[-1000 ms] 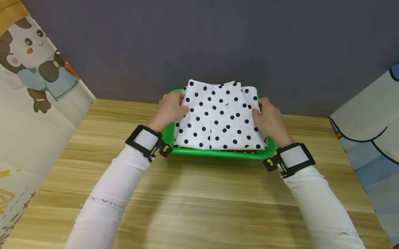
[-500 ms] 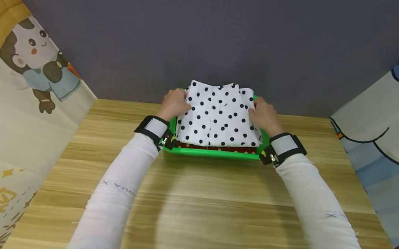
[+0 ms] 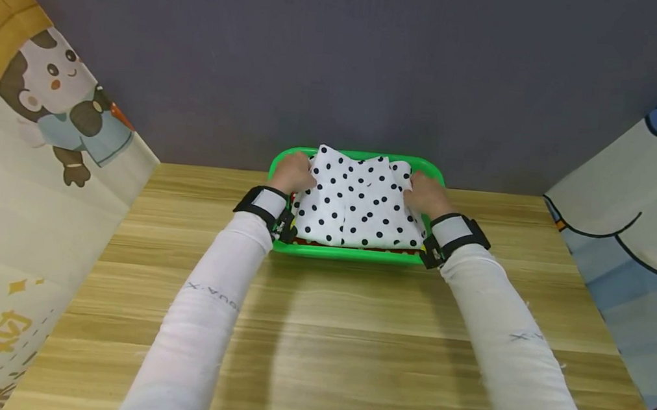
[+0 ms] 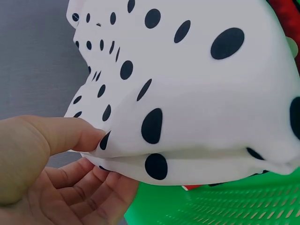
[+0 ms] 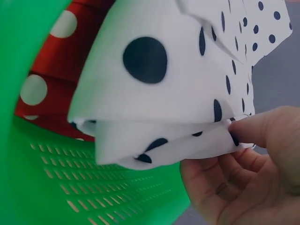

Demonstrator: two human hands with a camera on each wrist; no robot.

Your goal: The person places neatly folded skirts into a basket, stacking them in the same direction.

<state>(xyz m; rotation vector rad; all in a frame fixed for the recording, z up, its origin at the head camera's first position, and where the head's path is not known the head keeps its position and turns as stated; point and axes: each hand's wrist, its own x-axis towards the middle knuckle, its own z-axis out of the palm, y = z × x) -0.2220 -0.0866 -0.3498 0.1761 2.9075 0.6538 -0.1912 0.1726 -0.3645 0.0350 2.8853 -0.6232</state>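
Observation:
A folded white cloth with black dots (image 3: 358, 201) lies within the green basket (image 3: 347, 254), its far edge sticking up near the back rim. My left hand (image 3: 294, 173) pinches the cloth's left side between thumb and fingers, as the left wrist view shows up close. On the opposite side my right hand (image 3: 428, 195) holds the folded edge, thumb on top and fingers curled below. Under the white cloth is a red cloth with white dots (image 5: 54, 89), mostly covered. Both hands are inside the basket's outline.
The basket stands on a wooden table (image 3: 346, 337), close to a dark grey wall (image 3: 341, 63) at the back. Printed cartoon panels rise along the left and right sides. Slotted holes pierce the basket wall (image 5: 93, 183).
Both hands have come closer together and sunk lower with the white cloth, which now sits deeper in the basket. The basket's back rim has come into sight.

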